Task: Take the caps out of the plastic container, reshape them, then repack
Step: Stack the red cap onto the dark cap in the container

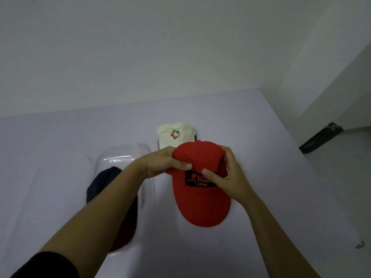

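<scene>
White table [263,125], far edge against wall [140,47]; left hand [160,163], right hand [227,176] both grip red cap [200,205] beside plastic container [122,158].

Pale table against bare walls, with a strip of floor at the right

The table [261,121] has a smooth, matte, lavender-grey top that fills the lower half of the view. Its far edge meets a plain off-white wall [140,47], and its right edge runs diagonally toward the near right corner. Low along that edge is a small dark mark [360,245], too blurred to identify. Beyond the edge lies a light floor [341,161], where a dark, mottled flat piece [321,137] lies at an angle at the foot of a side wall [331,67].
</scene>
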